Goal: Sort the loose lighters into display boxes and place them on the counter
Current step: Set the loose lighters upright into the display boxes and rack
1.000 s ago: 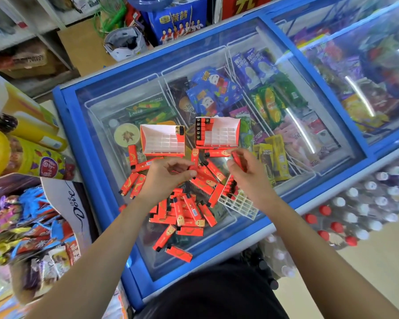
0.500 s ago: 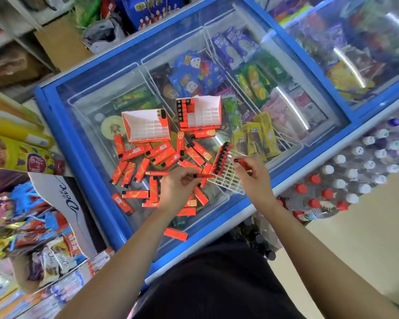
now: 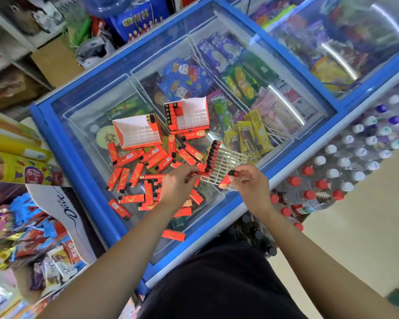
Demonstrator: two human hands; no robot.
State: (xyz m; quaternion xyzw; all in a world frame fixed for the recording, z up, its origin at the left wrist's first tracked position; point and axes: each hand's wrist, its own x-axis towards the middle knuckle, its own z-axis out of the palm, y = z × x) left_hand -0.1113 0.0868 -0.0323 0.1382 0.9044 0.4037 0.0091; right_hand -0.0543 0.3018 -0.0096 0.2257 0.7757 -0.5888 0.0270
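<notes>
- Loose lighters (image 3: 134, 173): about thirty, too heaped to count exactly, lie scattered over the left and middle of the surface (image 3: 83, 143), which is a freezer's glass lid. One stray lies near its front edge.
- Display boxes: two, side by side beyond the heap. The left box (image 3: 137, 132) holds only a few lighters in one back corner. The right box (image 3: 187, 116) has one column filled along its left wall.
- Left hand (image 3: 177, 183): the fingers pinch a level lighter (image 3: 202, 173) that points toward the grid.
- Grid (image 3: 224, 164): one white insert, tilted, with a single row of lighters (image 3: 212, 155) filled along its left edge.
- Right hand (image 3: 251, 183): the fingers pinch a tilted lighter (image 3: 227, 179), black cap up, over the grid's near edge.
- Step, as I judge it: loading the grid's second row. The next move calls for standing each lighter upright and seating it in an empty cell.
</notes>
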